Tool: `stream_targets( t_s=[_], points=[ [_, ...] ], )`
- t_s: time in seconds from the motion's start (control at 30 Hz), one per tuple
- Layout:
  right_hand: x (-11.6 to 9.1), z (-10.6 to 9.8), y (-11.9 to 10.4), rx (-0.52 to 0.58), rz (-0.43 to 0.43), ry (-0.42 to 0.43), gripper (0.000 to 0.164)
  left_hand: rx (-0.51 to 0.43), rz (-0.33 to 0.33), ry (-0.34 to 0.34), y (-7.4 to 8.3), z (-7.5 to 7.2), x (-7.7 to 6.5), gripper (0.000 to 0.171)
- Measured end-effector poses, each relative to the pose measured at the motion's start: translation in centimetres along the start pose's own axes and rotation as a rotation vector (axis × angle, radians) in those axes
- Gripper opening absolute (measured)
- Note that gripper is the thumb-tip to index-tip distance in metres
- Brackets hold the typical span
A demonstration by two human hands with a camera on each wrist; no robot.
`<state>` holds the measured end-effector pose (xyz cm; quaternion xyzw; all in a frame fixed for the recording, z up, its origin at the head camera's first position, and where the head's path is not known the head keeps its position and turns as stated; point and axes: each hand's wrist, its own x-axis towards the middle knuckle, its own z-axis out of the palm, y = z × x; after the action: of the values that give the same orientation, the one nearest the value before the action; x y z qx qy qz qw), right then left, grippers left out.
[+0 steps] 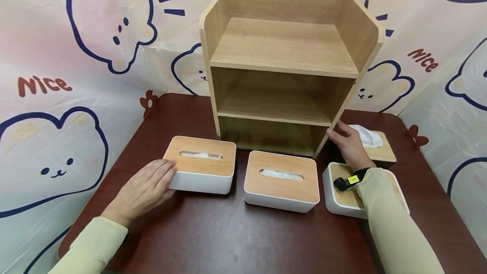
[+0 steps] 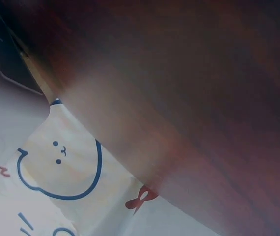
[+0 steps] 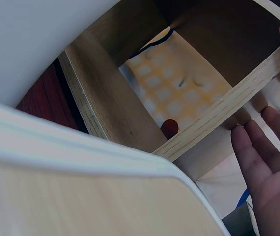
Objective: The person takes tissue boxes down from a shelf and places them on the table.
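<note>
My left hand (image 1: 146, 185) lies against the left end of a white tissue box (image 1: 205, 183) with a wood-look lid. Its extended fingers touch the lid's corner; the thumb is mostly hidden. At the right, my right hand (image 1: 348, 145) holds the lower front edge of a light wooden shelf unit (image 1: 283, 69). In the right wrist view, the thumb is on the front edge of the shelf's side panel (image 3: 218, 115) and the fingers (image 3: 250, 152) lie along its outer face. The left wrist view mostly shows tabletop (image 2: 189, 98).
A second wood-lidded tissue box (image 1: 281, 189) stands in front of the shelf. Under my right forearm is another white-rimmed box (image 1: 344, 210). A darker-sided tissue box (image 1: 386, 151) with a tissue sticking out sits behind it. Printed cloth (image 1: 110, 92) surrounds the dark red table (image 1: 228, 240).
</note>
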<state>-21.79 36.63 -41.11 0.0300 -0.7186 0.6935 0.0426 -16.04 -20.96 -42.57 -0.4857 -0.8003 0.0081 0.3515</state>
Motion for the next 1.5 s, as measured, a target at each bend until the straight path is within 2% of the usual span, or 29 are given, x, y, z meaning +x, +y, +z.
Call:
stream_targets(
  t_s=[0.23, 0.53, 0.83, 0.93, 1.13, 1.5],
  points=[
    [-0.1, -0.1, 0.2, -0.016, 0.007, -0.001, 0.061, -0.015, -0.04, -0.041, -0.1, -0.1, -0.3, 0.049],
    [-0.1, -0.1, 0.0, -0.047, 0.002, -0.02, 0.06, -0.01, -0.046, -0.071, -0.3, -0.2, -0.7, 0.052],
    [0.2, -0.1, 0.1, -0.017, 0.013, -0.004, 0.061, 0.019, -0.042, -0.073, -0.3, 0.0, -1.1, 0.055],
    [0.2, 0.0, 0.1, -0.002, 0.002, -0.005, 0.062, 0.023, -0.045, -0.095, -0.4, 0.0, -1.2, 0.055],
    [0.2, 0.2, 0.2, -0.045, 0.027, -0.006, 0.063, 0.02, -0.041, -0.137, -0.5, -0.3, -1.5, 0.056],
    [-0.2, 0.3, 0.0, 0.003, -0.023, -0.019, 0.059, 0.032, -0.011, -0.178, -0.8, -0.3, -1.4, 0.055]
  ],
)
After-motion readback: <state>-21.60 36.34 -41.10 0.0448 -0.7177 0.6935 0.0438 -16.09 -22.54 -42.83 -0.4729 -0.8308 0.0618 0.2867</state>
